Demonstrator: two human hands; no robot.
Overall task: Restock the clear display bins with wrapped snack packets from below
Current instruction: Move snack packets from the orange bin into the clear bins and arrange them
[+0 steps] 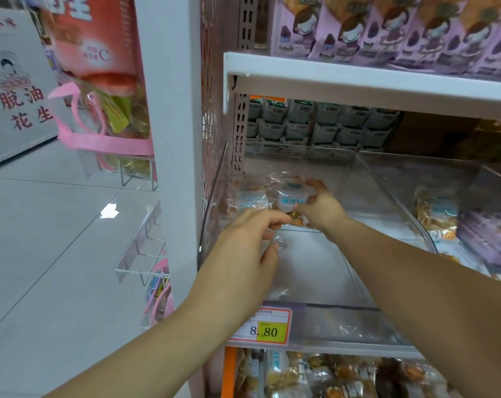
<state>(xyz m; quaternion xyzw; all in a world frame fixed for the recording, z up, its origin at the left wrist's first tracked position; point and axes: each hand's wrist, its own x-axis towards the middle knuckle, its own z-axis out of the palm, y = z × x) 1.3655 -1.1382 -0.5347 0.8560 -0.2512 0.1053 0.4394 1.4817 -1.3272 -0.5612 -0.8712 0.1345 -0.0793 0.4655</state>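
Observation:
A clear display bin (324, 308) sits on the shelf in front of me, its floor mostly bare. At its back left lie clear-wrapped snack packets (249, 202) with white and blue labels. My right hand (319, 206) reaches deep into the bin and grips one such packet (289, 198). My left hand (243, 251) is just in front, fingers curled, pinching the clear wrapper at that packet's near edge. More wrapped snack packets (324, 374) fill the shelf below.
The neighbouring bin on the right holds snack bags (435, 214) and purple packs (490, 239). A white shelf (358, 81) with purple boxes overhangs the bin. A price tag (260, 326) reads 8.80. A white post (174, 139) and open floor lie left.

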